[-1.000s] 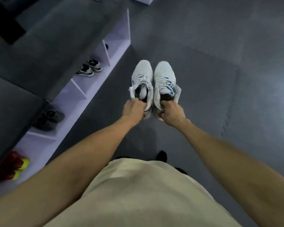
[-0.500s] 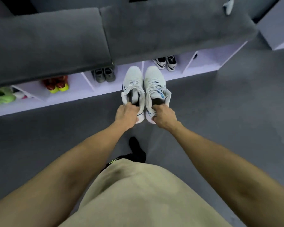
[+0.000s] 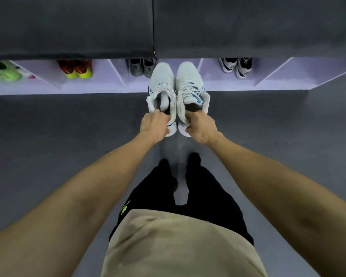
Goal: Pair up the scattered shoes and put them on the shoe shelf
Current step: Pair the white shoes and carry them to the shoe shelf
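Two white sneakers, side by side and touching: the left white sneaker (image 3: 162, 84) and the right white sneaker (image 3: 190, 84) are up in our hands, toes over the front edge of the shoe shelf (image 3: 100, 84). From the head camera, our left hand (image 3: 155, 125) has its fingers curled round the heel collar of the left one, and our right hand (image 3: 201, 126) grips the heel of the right one the same way. We count four pairs parked in the shelf already: green pair (image 3: 3, 71), red-and-yellow pair (image 3: 77, 68), grey pair (image 3: 142, 66), black-and-white pair (image 3: 236, 65). Dark cushions (image 3: 72, 27) sit on top, grey floor (image 3: 48, 120) below.
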A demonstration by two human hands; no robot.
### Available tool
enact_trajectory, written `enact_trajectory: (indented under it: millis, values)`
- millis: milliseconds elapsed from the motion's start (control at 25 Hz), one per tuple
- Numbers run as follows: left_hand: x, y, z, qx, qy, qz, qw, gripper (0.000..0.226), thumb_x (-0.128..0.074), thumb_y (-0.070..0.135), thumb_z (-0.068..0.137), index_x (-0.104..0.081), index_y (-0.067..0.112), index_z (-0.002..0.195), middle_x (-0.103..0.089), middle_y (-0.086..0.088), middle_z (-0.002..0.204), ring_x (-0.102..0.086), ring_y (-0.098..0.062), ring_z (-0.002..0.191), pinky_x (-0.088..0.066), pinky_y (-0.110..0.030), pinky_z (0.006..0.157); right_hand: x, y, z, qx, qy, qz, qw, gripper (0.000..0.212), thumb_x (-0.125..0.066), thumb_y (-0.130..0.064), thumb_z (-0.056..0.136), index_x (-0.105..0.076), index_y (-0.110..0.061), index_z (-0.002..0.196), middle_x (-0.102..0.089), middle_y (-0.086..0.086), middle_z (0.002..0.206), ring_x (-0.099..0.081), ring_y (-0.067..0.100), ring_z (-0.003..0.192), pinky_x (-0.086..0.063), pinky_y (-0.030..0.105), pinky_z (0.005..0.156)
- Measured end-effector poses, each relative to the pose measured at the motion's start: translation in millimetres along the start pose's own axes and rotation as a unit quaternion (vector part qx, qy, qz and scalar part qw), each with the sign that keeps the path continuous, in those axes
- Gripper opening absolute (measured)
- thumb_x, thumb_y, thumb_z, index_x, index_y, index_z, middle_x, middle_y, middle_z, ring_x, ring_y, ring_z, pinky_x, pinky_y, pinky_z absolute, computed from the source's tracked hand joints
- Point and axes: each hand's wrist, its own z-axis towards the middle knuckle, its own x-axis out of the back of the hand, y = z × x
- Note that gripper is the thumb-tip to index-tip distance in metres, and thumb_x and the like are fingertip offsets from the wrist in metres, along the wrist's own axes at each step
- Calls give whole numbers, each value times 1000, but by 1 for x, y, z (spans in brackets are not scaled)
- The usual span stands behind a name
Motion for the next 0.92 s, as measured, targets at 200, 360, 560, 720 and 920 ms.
enact_trajectory:
  millis: [200,360,560,720,920]
  values:
    - [-74,-10,98,23,-3,-12,1000,23,-71,32,83,-66,19,101,-60,-11,107,-60,-37,91,-40,-35,71,-60,53,93,22,-1,-11,1000,9,-59,-8,79,-54,-13,83,-62,13,92,-58,39,83,-37,35,64]
    - [-142,-25,186,30,4,2,1000,24,-71,33,84,-65,18,101,-59,-10,106,-60,-34,91,-36,-34,70,-120,96,176,33,-6,-14,999,14,-58,-8,79,-47,-17,78,-61,13,90,-58,39,82,-37,34,64]
    - [-201,-45,299,24,34,2,999,23,-70,29,84,-64,16,102,-59,-11,109,-60,-33,96,-42,-36,80,-173,141,286,58,21,-31,998,5,-56,-10,81,-53,-11,85,-61,14,95,-58,39,86,-38,36,66]
    - [-227,-63,389,-1,77,-3,997,23,-68,26,85,-61,15,104,-59,-10,112,-56,-31,103,-43,-39,85,-195,167,375,65,48,-52,995,18,-60,-14,84,-56,-12,102,-62,13,105,-59,37,95,-42,34,71]
    - [-238,-83,498,-19,126,23,992,32,-73,28,82,-62,13,108,-58,-13,111,-58,-35,100,-40,-35,80,-207,191,475,55,94,-74,991,23,-59,-10,85,-55,-11,107,-60,13,112,-60,35,100,-39,30,71]
